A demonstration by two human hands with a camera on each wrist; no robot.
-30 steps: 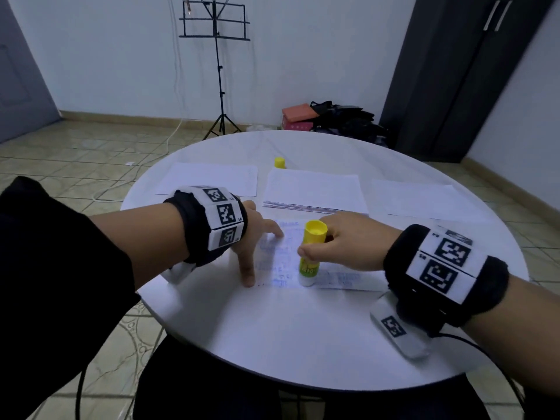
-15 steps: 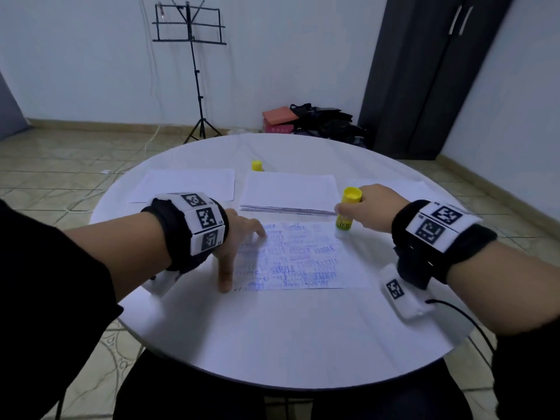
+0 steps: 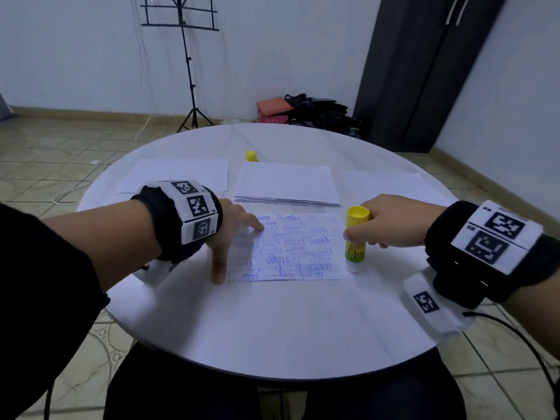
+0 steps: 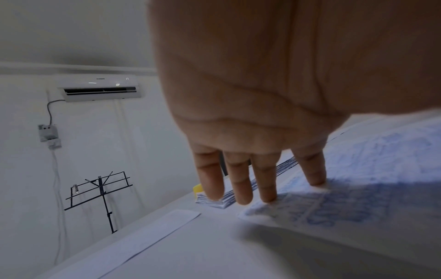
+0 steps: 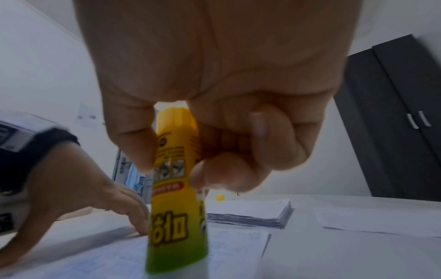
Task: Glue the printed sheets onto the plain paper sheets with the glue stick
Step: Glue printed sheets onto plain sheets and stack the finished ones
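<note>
A printed sheet (image 3: 291, 248) (image 4: 372, 190) (image 5: 236, 245) with blue text showing through lies on the round white table (image 3: 272, 322). My left hand (image 3: 233, 234) (image 4: 257, 175) (image 5: 78, 188) presses its left edge with straight, spread fingers. My right hand (image 3: 391, 221) (image 5: 198, 151) grips a yellow glue stick (image 3: 356, 239) (image 5: 176, 198), held upright with its tip down on the sheet's right edge near the front corner. Behind the sheet sits a stack of sheets (image 3: 286, 184) (image 5: 253, 213) (image 4: 214, 201).
A plain sheet (image 3: 175, 175) (image 4: 133, 243) lies at the back left and another (image 3: 391, 184) (image 5: 379, 219) at the back right. A yellow cap (image 3: 251, 155) (image 5: 219, 197) (image 4: 198, 188) stands behind the stack. Beyond the table are a music stand (image 3: 185, 56) and a dark cabinet (image 3: 424, 71).
My right hand has drawn the glue stick from the sheet's far right corner toward me along the right edge. A second ago it stood mid-sheet. My left hand keeps pressing the left edge.
</note>
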